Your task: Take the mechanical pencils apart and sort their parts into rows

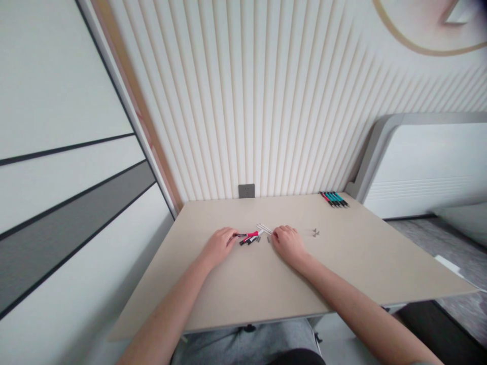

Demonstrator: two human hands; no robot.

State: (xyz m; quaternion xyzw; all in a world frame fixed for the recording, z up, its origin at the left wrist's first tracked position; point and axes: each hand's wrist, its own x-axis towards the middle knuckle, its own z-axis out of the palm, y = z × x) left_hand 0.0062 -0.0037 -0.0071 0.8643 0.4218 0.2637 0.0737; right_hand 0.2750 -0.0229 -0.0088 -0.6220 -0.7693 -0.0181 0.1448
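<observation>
Forearms [178, 293] over table edge [281, 318], hands [219, 246] flanking pen parts [251, 235]

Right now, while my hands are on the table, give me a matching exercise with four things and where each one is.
1. left hand
2. row of pens
3. wall socket
4. small grey pieces

A. low on the ribbed wall
B. mid-table, right of the right hand
C. at the black end of a red-and-black pen piece
D. by the table's far right corner

Pairs: 1-C, 2-D, 3-A, 4-B.
</observation>
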